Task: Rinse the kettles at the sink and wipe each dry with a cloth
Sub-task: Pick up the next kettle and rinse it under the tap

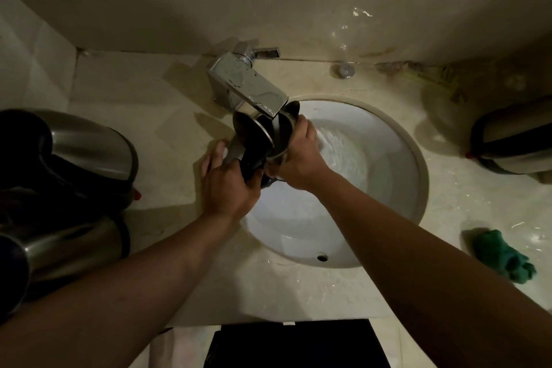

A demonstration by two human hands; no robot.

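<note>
Rinsing is where I am — kettle (270, 140) held under the tap (248, 85) at the far left edge of the sink (388, 140), lid flipped open, mouth tipped up toward the spout. My left hand (228, 185) grips the dark handle end near me, and my right hand (298, 158) wraps round the steel body on the basin side. Water is swirling white in the bowl, so the tap seems to be running.

By my reckoning this one is mid-rinse and not yet wiped. Two more steel kettles wait on the counter to my left, one far (89, 146) and one near (59, 251), and I can't tell whether they've been rinsed. Another kettle (513, 140) lies at the right edge — possibly done, though nothing here proves it.

The green cloth (504, 257) sits crumpled on the counter near right, well apart from my hands; I'll have to free one to reach it. The spout hangs low over the kettle's mouth, so lifting out needs care, and the counter round the basin looks wet.
</note>
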